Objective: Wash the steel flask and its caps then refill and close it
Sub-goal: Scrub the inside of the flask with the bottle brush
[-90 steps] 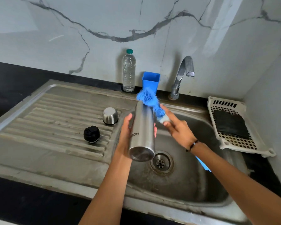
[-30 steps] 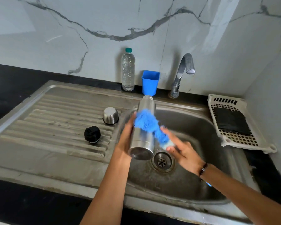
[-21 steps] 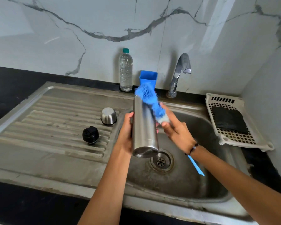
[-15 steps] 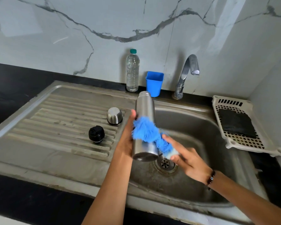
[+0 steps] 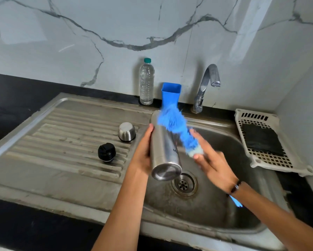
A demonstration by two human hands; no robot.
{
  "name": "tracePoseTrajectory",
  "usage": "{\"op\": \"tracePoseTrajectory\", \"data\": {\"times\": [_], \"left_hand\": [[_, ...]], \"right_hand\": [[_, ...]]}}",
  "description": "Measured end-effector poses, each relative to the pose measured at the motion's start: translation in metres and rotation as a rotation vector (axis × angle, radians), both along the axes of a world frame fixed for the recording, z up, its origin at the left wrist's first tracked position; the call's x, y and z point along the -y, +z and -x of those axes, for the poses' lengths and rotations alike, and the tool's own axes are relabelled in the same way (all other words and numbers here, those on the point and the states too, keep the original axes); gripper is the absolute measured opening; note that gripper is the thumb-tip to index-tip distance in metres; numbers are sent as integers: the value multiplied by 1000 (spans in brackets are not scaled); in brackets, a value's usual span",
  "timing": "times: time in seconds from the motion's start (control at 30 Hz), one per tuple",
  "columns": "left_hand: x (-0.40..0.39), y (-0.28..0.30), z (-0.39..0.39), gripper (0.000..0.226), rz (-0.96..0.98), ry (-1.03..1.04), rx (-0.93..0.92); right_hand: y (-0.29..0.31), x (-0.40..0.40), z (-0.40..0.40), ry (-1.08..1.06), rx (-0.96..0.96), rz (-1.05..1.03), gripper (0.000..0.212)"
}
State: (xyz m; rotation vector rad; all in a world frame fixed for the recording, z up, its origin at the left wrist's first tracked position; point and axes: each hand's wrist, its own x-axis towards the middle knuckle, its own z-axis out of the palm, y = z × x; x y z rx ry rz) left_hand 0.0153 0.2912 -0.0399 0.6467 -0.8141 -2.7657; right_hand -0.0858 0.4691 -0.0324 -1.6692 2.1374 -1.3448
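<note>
My left hand grips the steel flask around its lower body and holds it tilted over the sink basin, base toward me. My right hand holds a blue bottle brush; its bristles lie against the flask's upper end and its handle tip shows under my wrist. The flask's mouth is hidden behind the bristles. A steel cap and a black inner cap stand on the ribbed drainboard to the left.
A clear plastic water bottle and a blue cup stand at the back by the tap, which is not running. A white perforated tray with a dark cloth sits right of the basin. The drain lies below the flask.
The brush has gone from the flask's lower body up to its top end; my right hand moved up with it. The flask stays in my left hand over the basin.
</note>
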Motion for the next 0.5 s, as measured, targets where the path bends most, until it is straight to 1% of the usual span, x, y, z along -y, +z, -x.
{"op": "tracePoseTrajectory", "data": {"times": [0.07, 0.1, 0.13, 0.2, 0.23, 0.33, 0.43, 0.47, 0.5], "left_hand": [[0, -10, -2, 38, 23, -54, -41], [0, -14, -1, 32, 70, -55, -34], [-4, -12, -3, 34, 92, -81, -40], [-9, -5, -3, 56, 54, -160, -108], [-13, -2, -1, 60, 61, -168, -118], [-15, 0, 2, 62, -16, -168, -129], [-5, -5, 4, 59, -113, -173, -90], [1, -8, 4, 62, -154, -200, -77], [5, -11, 3, 65, -143, -210, -70]], "right_hand": [[-14, -18, -6, 73, -78, -99, 50], [-22, -22, -8, 90, -97, -139, 50], [-28, -21, -7, 75, -98, -150, 50], [-32, -10, 0, -27, -74, -119, 52], [-31, -1, 6, -95, -60, -97, 52], [-20, 26, 29, -251, -15, -125, 58], [-6, 39, 30, -256, 13, -128, 56], [-3, 35, 27, -223, 21, -106, 54], [1, 29, 21, -161, 25, -76, 53]]}}
